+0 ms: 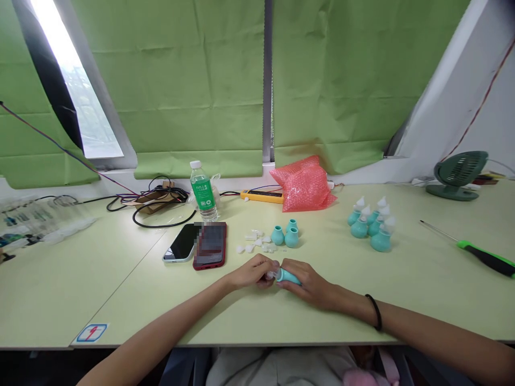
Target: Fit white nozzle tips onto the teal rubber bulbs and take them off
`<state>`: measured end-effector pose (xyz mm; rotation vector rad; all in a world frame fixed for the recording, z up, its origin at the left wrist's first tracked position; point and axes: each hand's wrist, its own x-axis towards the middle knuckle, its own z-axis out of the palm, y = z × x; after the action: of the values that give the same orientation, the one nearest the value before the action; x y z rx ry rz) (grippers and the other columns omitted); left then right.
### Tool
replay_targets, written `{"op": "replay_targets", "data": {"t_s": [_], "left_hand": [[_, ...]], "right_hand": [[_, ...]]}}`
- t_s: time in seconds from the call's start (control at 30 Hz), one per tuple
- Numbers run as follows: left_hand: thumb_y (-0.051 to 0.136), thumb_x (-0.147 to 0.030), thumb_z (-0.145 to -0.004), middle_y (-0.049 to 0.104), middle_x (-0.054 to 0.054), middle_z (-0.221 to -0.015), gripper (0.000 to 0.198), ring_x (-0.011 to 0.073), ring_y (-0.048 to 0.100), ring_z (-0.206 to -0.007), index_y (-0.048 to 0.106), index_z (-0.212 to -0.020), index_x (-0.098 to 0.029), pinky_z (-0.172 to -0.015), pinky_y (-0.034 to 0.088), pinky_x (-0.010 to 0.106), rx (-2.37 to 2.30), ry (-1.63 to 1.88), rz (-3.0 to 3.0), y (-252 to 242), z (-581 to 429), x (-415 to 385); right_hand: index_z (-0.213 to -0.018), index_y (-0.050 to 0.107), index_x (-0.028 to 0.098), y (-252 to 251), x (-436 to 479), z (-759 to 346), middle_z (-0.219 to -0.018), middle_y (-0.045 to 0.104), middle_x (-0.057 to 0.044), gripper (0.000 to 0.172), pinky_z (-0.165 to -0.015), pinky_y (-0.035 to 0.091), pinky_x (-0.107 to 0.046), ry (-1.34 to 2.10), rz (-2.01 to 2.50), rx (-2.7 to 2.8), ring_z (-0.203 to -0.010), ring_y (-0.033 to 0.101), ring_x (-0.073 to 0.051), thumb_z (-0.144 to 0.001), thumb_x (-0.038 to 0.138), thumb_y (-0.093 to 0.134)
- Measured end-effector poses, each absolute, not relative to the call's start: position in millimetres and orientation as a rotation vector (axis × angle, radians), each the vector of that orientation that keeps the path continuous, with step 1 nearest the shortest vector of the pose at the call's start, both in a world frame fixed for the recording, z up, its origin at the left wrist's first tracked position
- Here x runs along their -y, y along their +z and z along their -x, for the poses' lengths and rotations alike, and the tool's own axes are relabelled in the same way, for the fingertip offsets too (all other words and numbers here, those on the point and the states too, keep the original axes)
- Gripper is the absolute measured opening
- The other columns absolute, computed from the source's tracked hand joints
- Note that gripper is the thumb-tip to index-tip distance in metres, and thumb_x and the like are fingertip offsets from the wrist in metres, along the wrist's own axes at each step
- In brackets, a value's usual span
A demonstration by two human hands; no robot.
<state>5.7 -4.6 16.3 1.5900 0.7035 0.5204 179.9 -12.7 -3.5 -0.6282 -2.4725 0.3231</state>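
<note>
My right hand (308, 281) is wrapped round a teal rubber bulb (288, 276) lying on its side on the pale green table (120, 289). At the bulb's neck, my left hand (254, 272) pinches a small clear plastic tip (272, 274). Just beyond my hands stand three bare teal bulbs (285, 235) beside a scatter of loose clear tips (257, 242). Further right is a cluster of several teal bulbs with white tips fitted (372, 225).
Two phones (199, 244) lie left of centre, with a water bottle (203, 192) behind them. A pink bubble-wrap bag (303, 183), a yellow power strip (261, 196) and cables sit by the wall. A green-handled screwdriver (480, 254) and a small fan (458, 174) are at right.
</note>
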Motion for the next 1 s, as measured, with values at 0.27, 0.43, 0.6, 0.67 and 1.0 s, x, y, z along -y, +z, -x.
{"op": "replay_targets", "data": {"t_s": [0.27,0.43,0.6,0.67,1.0], "left_hand": [[0.039,-0.041,-0.073,0.035,-0.004,-0.045,0.032,0.0069,0.033,-0.041,0.039,-0.054,-0.015,-0.043,0.023,0.020,-1.066,0.796,-1.999,10,-2,-2],[0.046,-0.030,-0.069,0.054,0.000,-0.068,0.022,0.0123,0.047,-0.055,0.049,-0.089,-0.020,-0.052,0.032,0.022,-1.431,0.687,-2.511,1,-1,-4],[0.046,-0.019,-0.068,0.051,0.003,-0.091,0.029,0.0139,0.051,-0.069,0.045,-0.096,-0.022,-0.059,0.038,0.023,-1.488,0.718,-2.543,-5,2,-10],[0.046,-0.018,-0.068,0.048,0.003,-0.093,0.027,0.0129,0.051,-0.068,0.045,-0.094,-0.021,-0.060,0.040,0.024,-1.460,0.769,-2.520,-6,3,-12],[0.042,-0.007,-0.065,0.046,0.002,-0.083,0.020,0.0130,0.047,-0.070,0.043,-0.082,-0.018,-0.062,0.040,0.024,-1.389,0.907,-2.513,-11,4,-16]], "right_hand": [[-0.079,0.049,0.016,6,-13,-194,-0.079,0.045,-0.004,0.014,-0.067,0.038,-0.026,0.257,0.811,1.936,-0.074,0.045,-0.014,-0.078,0.029,0.043],[-0.060,0.050,0.016,8,-48,-218,-0.059,0.042,0.001,0.023,-0.050,0.035,-0.022,0.101,1.002,1.798,-0.052,0.040,-0.010,-0.072,0.035,0.049],[-0.064,0.056,0.016,1,-76,-237,-0.062,0.054,-0.001,0.026,-0.049,0.037,-0.023,0.038,1.198,1.742,-0.050,0.044,-0.010,-0.067,0.042,0.053],[-0.068,0.058,0.016,-3,-82,-240,-0.067,0.057,-0.002,0.028,-0.050,0.039,-0.023,0.093,1.239,1.757,-0.051,0.048,-0.011,-0.066,0.044,0.052],[-0.074,0.059,0.016,-10,-88,-242,-0.064,0.061,-0.002,0.036,-0.050,0.044,-0.023,0.324,1.300,1.898,-0.053,0.056,-0.014,-0.062,0.049,0.052]]}}
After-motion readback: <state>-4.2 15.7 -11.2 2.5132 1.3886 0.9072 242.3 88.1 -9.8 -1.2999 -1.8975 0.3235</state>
